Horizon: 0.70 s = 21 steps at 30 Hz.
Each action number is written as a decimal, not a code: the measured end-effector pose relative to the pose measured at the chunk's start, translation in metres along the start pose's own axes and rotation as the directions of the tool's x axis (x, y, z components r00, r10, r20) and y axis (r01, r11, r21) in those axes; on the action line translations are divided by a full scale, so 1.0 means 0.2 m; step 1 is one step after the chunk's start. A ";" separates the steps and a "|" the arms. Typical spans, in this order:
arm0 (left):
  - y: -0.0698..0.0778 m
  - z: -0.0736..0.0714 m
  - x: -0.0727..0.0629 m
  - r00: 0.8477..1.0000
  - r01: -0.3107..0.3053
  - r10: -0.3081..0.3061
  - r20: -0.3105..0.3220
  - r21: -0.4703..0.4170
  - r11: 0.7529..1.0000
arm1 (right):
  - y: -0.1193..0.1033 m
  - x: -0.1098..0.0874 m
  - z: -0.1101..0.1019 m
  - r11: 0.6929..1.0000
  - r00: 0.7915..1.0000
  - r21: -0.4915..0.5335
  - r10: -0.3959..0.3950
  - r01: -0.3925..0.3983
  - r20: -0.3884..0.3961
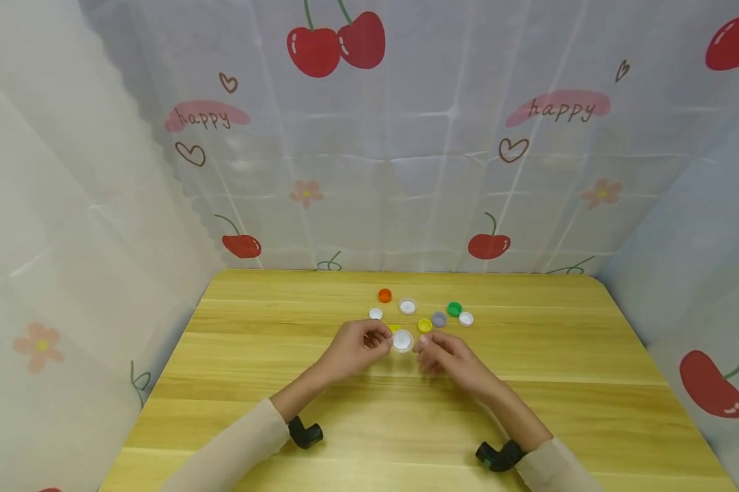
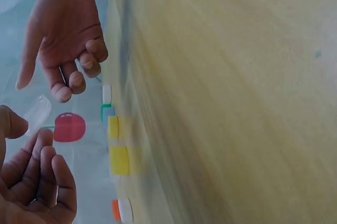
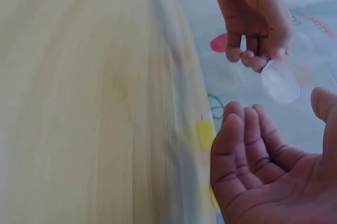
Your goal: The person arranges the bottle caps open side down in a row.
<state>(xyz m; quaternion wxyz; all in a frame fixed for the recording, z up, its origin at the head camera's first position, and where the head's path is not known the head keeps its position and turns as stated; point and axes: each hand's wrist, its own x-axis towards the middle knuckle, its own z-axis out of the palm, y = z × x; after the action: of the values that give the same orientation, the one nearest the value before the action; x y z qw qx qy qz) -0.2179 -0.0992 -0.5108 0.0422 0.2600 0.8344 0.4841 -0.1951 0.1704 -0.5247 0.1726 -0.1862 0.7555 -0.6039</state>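
Note:
My left hand pinches a clear, whitish round cap between thumb and fingertips, above the table. In the left wrist view this cap is seen nearly edge-on; in the right wrist view its round face shows. My right hand is just right of the cap, apart from it, with relaxed fingers bent and nothing in them. Behind the held cap lies a yellow cap, partly hidden. A second yellow cap sits beyond the right fingertips.
Further caps lie on the wooden table: orange, clear white, small white, green, pale purple and another white. A cherry-print curtain surrounds the table's back and sides.

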 end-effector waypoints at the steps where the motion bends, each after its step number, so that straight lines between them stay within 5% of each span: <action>1: 0.00 0.01 0.00 1.000 -0.011 0.011 -0.008 0.015 1.000 | -0.01 0.00 0.01 0.999 0.999 0.022 0.035 -0.035 0.010; 7: 0.03 0.03 -0.03 0.996 -0.078 0.084 -0.032 0.168 0.983 | -0.03 0.02 0.05 0.968 0.982 0.169 0.176 -0.184 0.062; 14: 0.05 0.05 -0.05 0.982 -0.173 0.187 -0.021 0.287 0.942 | -0.02 0.04 0.07 0.956 0.981 0.221 0.184 -0.194 0.065; 21: 0.05 0.06 -0.05 0.983 -0.169 0.182 -0.013 0.303 0.938 | -0.01 0.03 0.07 0.951 0.979 0.232 0.188 -0.203 0.083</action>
<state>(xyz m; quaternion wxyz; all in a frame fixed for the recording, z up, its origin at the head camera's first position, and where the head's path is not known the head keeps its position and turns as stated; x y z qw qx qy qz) -0.2024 -0.0897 -0.5113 -0.0584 0.3267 0.8725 0.3586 -0.1943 0.1553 -0.5249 0.2753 -0.1063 0.6863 -0.6647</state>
